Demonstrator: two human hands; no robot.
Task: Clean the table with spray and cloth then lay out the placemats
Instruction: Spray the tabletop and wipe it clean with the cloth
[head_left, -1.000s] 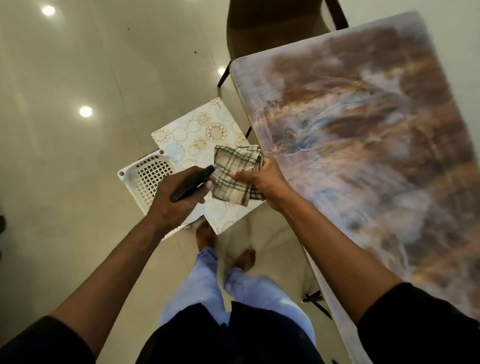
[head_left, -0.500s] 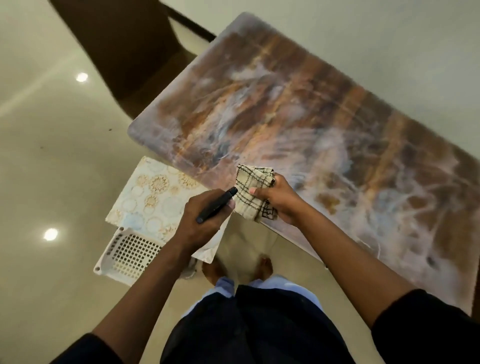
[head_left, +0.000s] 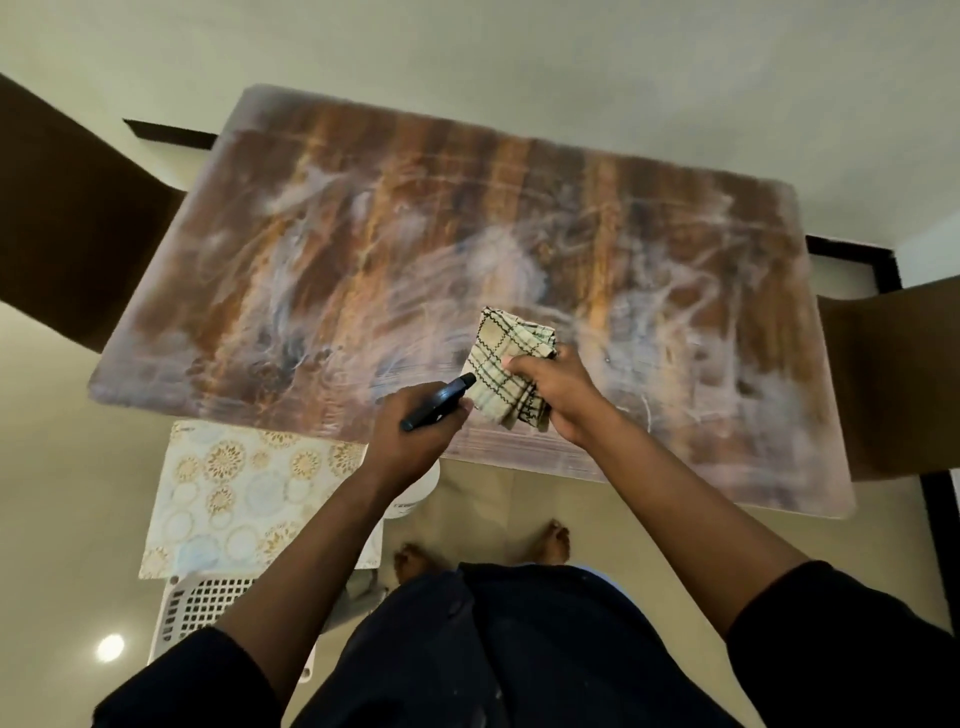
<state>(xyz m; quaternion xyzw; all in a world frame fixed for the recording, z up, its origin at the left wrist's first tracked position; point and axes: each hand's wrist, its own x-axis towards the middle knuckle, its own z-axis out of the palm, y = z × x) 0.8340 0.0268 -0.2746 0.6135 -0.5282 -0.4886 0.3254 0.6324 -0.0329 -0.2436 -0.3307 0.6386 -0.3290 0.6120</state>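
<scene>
A folded checked cloth (head_left: 511, 366) is bunched in the right hand (head_left: 558, 397), fingers curled round it, just above the near edge of the streaked wooden counter (head_left: 363, 249). The left hand (head_left: 415, 439) grips a spray bottle (head_left: 439, 402), black nozzle aimed at the cloth. Patterned placemats (head_left: 234, 493) lie on a white basket (head_left: 202, 608) below. Best to spray lightly, then wipe in overlapping passes.
</scene>
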